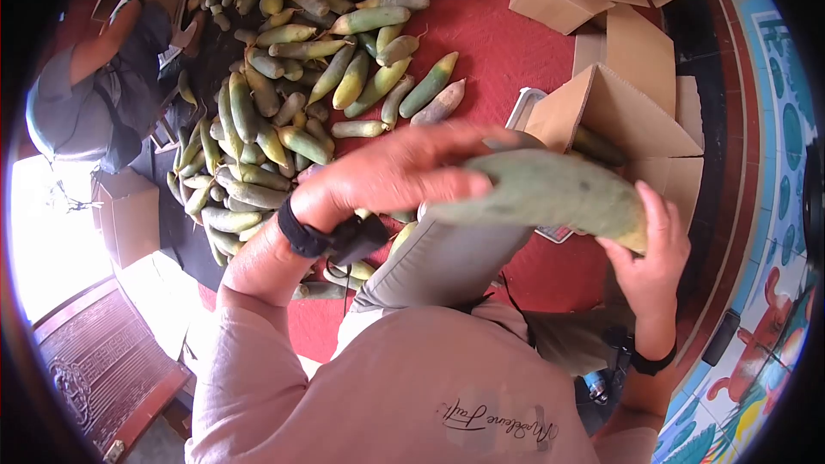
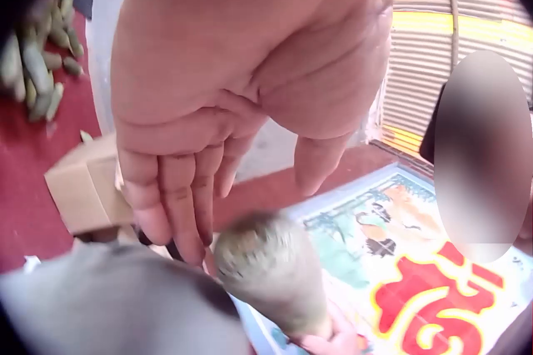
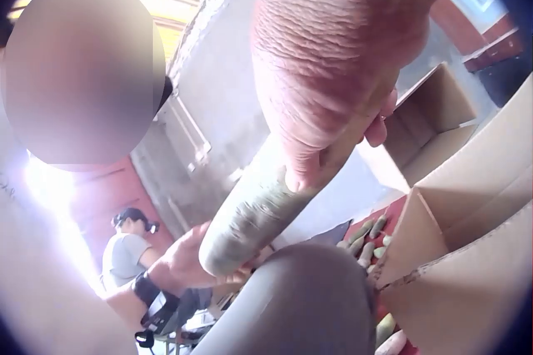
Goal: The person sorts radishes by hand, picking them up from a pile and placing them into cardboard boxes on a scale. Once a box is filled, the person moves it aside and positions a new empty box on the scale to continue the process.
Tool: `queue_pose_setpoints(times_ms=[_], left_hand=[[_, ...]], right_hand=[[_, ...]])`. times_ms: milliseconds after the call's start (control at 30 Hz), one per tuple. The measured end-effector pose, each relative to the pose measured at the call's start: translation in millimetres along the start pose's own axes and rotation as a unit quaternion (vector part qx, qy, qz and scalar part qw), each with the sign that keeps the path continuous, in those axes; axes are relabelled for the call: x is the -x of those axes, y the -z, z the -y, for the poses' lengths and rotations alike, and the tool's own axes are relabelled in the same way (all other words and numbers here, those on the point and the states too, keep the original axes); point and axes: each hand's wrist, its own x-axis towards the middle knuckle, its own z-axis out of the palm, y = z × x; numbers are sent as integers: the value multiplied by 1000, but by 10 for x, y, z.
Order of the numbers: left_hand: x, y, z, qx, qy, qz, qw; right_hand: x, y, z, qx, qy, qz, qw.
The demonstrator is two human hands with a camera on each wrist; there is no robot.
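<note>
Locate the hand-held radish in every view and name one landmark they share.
Head: the radish is right of centre, in the right hand.
Left wrist: bottom centre, one end toward the camera.
Right wrist: near the centre, slanting down-left from that hand.
Shared landmark: the radish pile.

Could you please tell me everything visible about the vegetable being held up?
The long, thick vegetable is dusty green with darker marks, yellower near the end gripped by the right hand. Its other end is blunt and rough-looking. No cut shows. It is held aloft near one knee. The open left hand is by the blunt end; contact is unclear.
</note>
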Motion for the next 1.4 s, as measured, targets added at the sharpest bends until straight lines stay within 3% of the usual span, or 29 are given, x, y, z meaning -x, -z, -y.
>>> queue_pose_setpoints(times_ms=[100,133,233,267,300,367,433,467,533,567,633,733,800,867,1000,1067,1200,1267,1300,1333,1400], left_hand=[[167,354,259,-144,-26,-170,974],[255,510,480,-222,11,-215,951],[583,857,1281,-285,110,-298,904],[783,1094,1894,-464,37,-237,853],[916,1255,2330,-623,-38,-165,764],[942,981,2350,-719,262,-7,644],[1190,1129,3364,-448,353,-143,809],[1212,878,3123,-386,351,-196,830],[1184,670,3252,-428,397,-218,782],[1162,620,3299,-427,397,-219,782],[1101,546,3342,-486,410,-185,749],[1010,515,3410,-491,425,-157,744],[994,505,3551,-510,399,-196,736],[906,485,3428,-531,450,-187,693],[874,507,3445,-565,436,-172,679],[902,525,3532,-606,411,-131,668],[1009,601,3407,-589,376,-153,699],[1055,702,3401,-541,364,-285,703],[1097,753,3234,-521,332,-298,728],[1206,847,3271,-408,257,-399,780],[1261,1019,3201,-241,266,-447,819]], right_hand=[[195,36,-236,-10,-134,-35,990],[281,42,-340,-22,-180,-47,982],[460,108,-634,-28,-268,-67,961],[493,114,-715,-27,-268,-65,961],[539,95,-811,-7,-291,-54,955],[653,6,-1047,27,-307,-40,951],[637,-95,-1106,95,-305,6,948],[596,-130,-1130,160,-301,51,939],[488,-221,-1116,168,-304,85,934],[457,-298,-1140,174,-302,121,929],[373,-443,-1170,159,-317,180,917],[359,-687,-1279,94,-290,181,935],[359,-749,-1316,56,-323,189,926],[390,-797,-1410,79,-331,205,918],[528,-733,-1521,46,-333,188,923],[571,-645,-1485,-22,-378,181,907],[734,-533,-1426,28,-341,147,928],[773,-468,-1359,17,-333,107,937],[796,-448,-1339,16,-333,103,937],[817,-430,-1324,26,-312,91,945],[795,-384,-1253,35,-289,76,954]])
